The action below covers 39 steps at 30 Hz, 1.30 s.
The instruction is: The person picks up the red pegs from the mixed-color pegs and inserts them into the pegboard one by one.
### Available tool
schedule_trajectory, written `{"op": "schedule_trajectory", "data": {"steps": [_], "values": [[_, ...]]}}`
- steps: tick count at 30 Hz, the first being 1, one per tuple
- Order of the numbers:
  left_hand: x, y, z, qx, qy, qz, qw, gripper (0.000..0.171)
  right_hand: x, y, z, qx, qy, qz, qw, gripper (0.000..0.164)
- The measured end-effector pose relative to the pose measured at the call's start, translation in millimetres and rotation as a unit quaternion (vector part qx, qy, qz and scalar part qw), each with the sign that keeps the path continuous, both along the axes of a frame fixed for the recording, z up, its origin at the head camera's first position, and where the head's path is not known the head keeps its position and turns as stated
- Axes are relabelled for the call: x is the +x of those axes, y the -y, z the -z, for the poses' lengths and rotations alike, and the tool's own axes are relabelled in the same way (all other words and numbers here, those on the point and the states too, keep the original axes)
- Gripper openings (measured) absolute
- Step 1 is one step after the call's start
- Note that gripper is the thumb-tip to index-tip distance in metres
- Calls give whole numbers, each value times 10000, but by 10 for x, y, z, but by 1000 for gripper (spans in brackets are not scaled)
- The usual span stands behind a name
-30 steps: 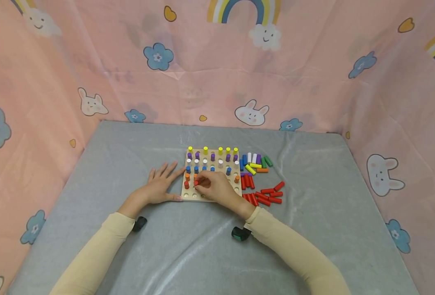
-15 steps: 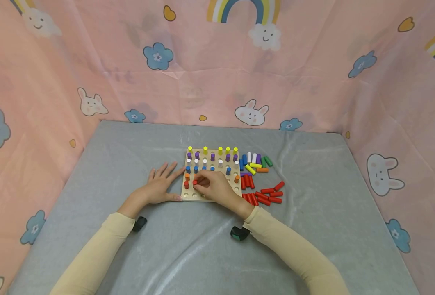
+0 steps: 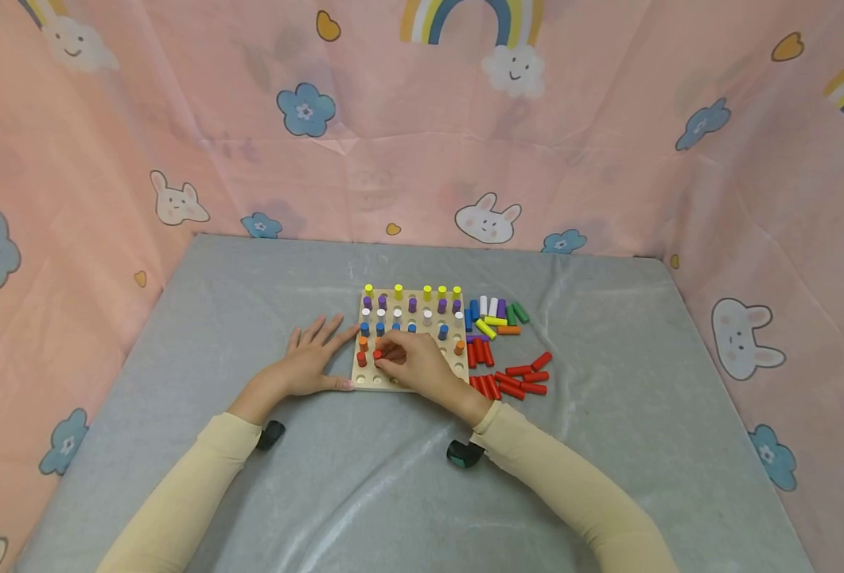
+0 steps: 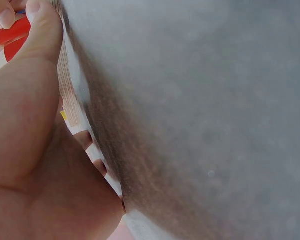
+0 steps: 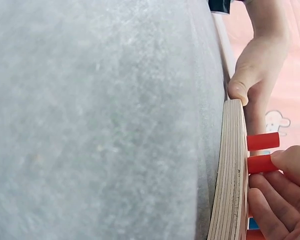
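Observation:
A wooden pegboard holds rows of coloured pegs: yellow at the far side, then purple, white, blue, orange and red. My left hand lies with spread fingers at its left edge, thumb against the near left corner. With thumb and fingers my right hand pinches a red peg, which stands upright at the board's surface. Just left of it, another red peg stands in the same row. The right hand covers part of the orange and red rows in the head view.
Loose red pegs lie on the grey cloth right of the board. Behind them lie blue, white, purple, green, yellow and orange pegs, including a green peg. A pink patterned curtain surrounds the table.
The red peg in my right hand has shifted slightly left and now stands straighter in the row beside the first red peg. The left hand has stayed in place.

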State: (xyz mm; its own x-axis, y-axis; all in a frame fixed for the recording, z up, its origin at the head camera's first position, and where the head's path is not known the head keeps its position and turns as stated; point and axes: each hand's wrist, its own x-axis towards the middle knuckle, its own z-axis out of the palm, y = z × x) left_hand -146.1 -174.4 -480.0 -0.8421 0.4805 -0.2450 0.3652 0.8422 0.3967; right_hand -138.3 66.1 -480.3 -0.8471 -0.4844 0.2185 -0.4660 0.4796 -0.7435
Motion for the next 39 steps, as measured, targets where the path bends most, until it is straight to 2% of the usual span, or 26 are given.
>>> {"op": "schedule_trajectory", "data": {"steps": [16,29,35,39], "values": [[7,-2,-14,-1,-4,11,10000,99,0,-19,12,-60,169,-37,9998,20],[5,-7,-6,0,15,-4,10000,100,9,-34,18,-184,143,-162,9996,24],[5,-13,-6,-22,-10,12,10000,100,18,-74,-17,-147,136,-98,9998,22],[4,-13,4,-42,-30,-14,10000,100,19,-121,-50,-204,-10,-90,9998,21]]}}
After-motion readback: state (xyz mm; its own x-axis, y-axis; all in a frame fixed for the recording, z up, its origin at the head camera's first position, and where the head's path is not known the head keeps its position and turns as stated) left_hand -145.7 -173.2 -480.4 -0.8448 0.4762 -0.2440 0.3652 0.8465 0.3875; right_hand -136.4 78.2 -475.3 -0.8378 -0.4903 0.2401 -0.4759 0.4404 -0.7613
